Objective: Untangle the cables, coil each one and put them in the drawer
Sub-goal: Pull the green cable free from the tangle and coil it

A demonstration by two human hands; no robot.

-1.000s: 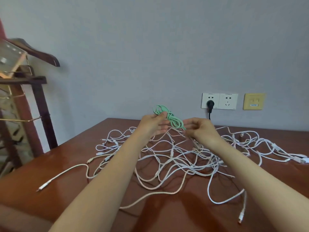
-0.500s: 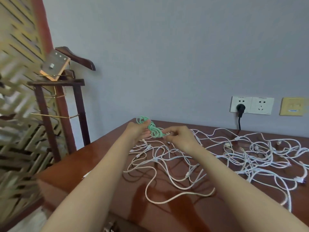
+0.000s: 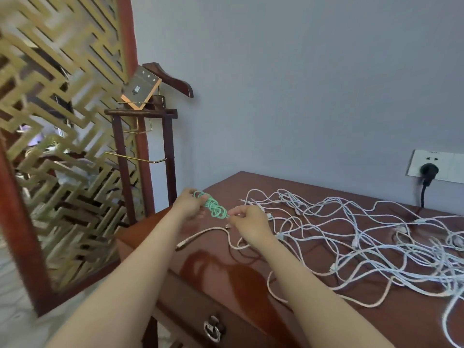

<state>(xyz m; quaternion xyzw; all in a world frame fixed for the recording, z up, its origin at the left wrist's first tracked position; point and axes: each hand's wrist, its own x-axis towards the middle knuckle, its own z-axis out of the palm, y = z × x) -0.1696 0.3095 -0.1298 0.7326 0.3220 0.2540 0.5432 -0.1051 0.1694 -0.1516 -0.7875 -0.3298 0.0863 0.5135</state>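
Mid-frame, your left hand (image 3: 188, 205) grips a coiled green cable (image 3: 214, 206); right hand (image 3: 248, 222) fingers pinch its end above the worktop (image 3: 313, 320), white cables (image 3: 351, 229) tangled at frame right.

Left hand (image 3: 188, 205) and right hand (image 3: 247, 222) each pinched an end of a coiled green cable (image 3: 213, 207), held above the tabletop (image 3: 251, 272) corner. White cables (image 3: 351, 229) lay tangled to the right. Drawer (image 3: 200, 315) with ring handle (image 3: 213, 330) sat closed below. Black plug (image 3: 428, 172) in wall socket (image 3: 447, 169).
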